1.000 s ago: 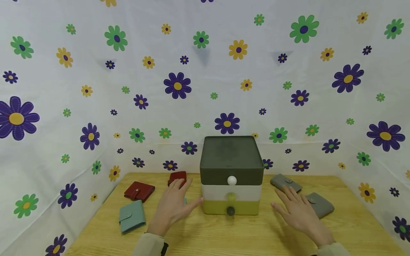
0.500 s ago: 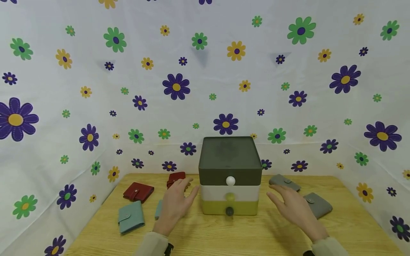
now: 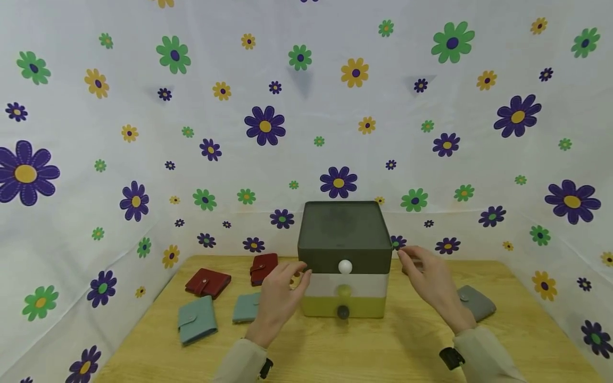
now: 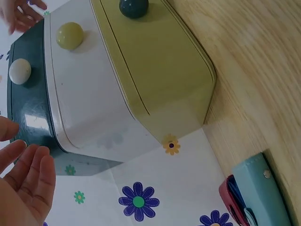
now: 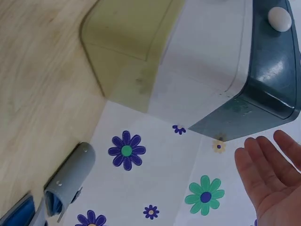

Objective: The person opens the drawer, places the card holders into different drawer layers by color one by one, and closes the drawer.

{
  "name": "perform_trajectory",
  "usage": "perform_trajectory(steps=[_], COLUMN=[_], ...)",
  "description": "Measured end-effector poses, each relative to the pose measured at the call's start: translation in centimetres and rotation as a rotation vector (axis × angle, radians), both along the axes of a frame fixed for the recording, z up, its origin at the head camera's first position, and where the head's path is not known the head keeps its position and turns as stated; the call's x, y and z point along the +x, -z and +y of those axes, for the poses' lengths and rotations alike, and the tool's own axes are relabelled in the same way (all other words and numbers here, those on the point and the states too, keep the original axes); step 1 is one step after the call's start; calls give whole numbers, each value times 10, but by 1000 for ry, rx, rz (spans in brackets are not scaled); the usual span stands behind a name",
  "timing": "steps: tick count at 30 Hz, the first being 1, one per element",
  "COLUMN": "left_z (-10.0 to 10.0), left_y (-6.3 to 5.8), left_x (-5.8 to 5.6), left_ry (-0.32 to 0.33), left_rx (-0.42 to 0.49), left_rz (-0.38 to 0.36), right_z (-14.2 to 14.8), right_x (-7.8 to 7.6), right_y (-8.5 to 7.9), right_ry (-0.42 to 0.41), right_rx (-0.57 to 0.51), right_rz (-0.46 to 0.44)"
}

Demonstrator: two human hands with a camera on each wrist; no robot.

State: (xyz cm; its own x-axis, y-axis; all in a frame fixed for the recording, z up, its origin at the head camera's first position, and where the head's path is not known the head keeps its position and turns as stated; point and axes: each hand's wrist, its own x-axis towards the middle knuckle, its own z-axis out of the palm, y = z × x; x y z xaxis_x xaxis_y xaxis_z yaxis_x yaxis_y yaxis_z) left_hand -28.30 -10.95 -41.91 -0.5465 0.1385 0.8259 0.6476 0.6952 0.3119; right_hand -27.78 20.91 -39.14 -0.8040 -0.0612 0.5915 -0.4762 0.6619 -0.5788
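Note:
A three-tier drawer box (image 3: 342, 284) stands mid-table, dark green on top, white in the middle and yellow-green below. Round knobs sit on its front, the top one a white knob (image 3: 345, 267). At the top drawer's left front corner are the bent fingertips of my left hand (image 3: 278, 295), thumb apart from the fingers. My right hand (image 3: 433, 282) hovers just off the box's right side, palm toward it, fingers loosely bent. Neither hand holds anything. A grey wallet (image 5: 73, 176) behind the right hand is mostly hidden in the head view.
Left of the box lie two red wallets, the front red wallet (image 3: 208, 283) and the back red wallet (image 3: 263, 268), and two teal wallets, one teal wallet (image 3: 197, 320) and a smaller teal wallet (image 3: 245, 307). Another grey wallet (image 3: 478, 303) lies right. A flowered cloth (image 3: 191, 106) hangs around the table.
Both hands have risen toward the top drawer's sides, the left moving right to the corner. The smaller teal wallet now shows more; the rear grey wallet is now covered by the right hand.

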Motion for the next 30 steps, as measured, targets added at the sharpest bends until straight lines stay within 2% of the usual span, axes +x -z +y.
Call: perform_trajectory(steps=[4,7,17,25,30], left_z=[10,17,33,42,47], left_y=[-4,-5,-4,-7,-6], left_x=[-2,-4,-7,-6,-7], left_ry=[51,76,68,69,77], left_rx=[-17,-38,-135,-227,-242], left_rz=[30,53,96,205,209], right_z=[-2,-4,-10,-12,-14], right_x=[-9,-13,-23,-35,-40], right_y=[-9,-16,-37,-50,-54], right_ry=[0,-3,-12,5,21], right_rx=[-26,-22,22,56,35], right_rz=[82,92,-53,-174,-244])
